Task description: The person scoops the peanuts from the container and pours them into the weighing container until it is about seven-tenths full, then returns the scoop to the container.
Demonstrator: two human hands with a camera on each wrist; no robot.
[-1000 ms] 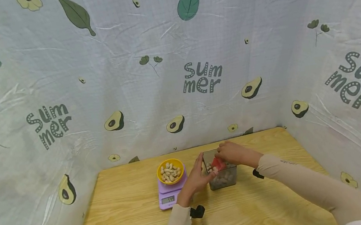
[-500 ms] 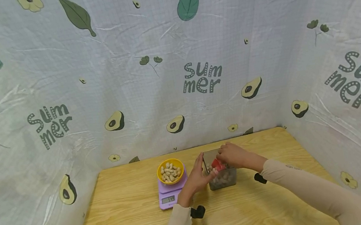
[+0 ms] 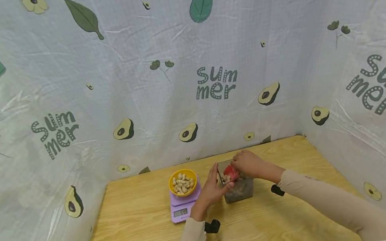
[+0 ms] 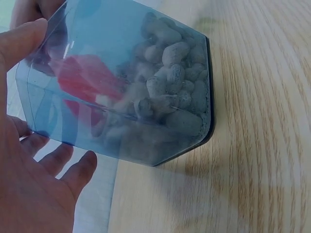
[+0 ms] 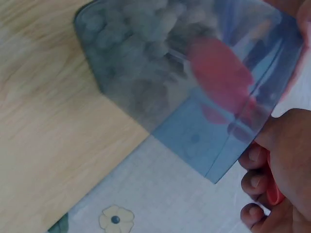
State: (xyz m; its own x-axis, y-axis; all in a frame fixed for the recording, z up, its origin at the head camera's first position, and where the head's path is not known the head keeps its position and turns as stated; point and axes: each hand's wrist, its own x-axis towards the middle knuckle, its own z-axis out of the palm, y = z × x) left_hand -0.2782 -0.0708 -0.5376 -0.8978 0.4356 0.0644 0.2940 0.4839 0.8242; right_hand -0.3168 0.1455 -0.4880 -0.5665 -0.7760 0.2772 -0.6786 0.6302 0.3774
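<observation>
A clear, smoky plastic container (image 3: pixel 239 193) stands on the table, part filled with unshelled peanuts (image 4: pixel 175 53). My left hand (image 3: pixel 209 193) holds it at the left, thumb on the near side and fingers along the left wall by the rim. Over the container's right rim reaches my right hand (image 3: pixel 250 165), its fingers curled round the handle of a red scoop (image 3: pixel 230 173). In the left wrist view the scoop's bowl (image 4: pixel 87 77) is inside the container, its tip at the peanuts. The right wrist view shows the red handle (image 5: pixel 274 191) between fingers and palm.
Left of the container, a purple kitchen scale (image 3: pixel 178 202) with a lit display bears a yellow bowl (image 3: pixel 184 195) of peanuts. The wooden table (image 3: pixel 137 224) ends at the back against a printed cloth (image 3: pixel 146 154), which also hangs at both sides.
The red scoop has shifted and tilted slightly within the container, with my right hand making small movements. My left hand stays at the container's left side.
</observation>
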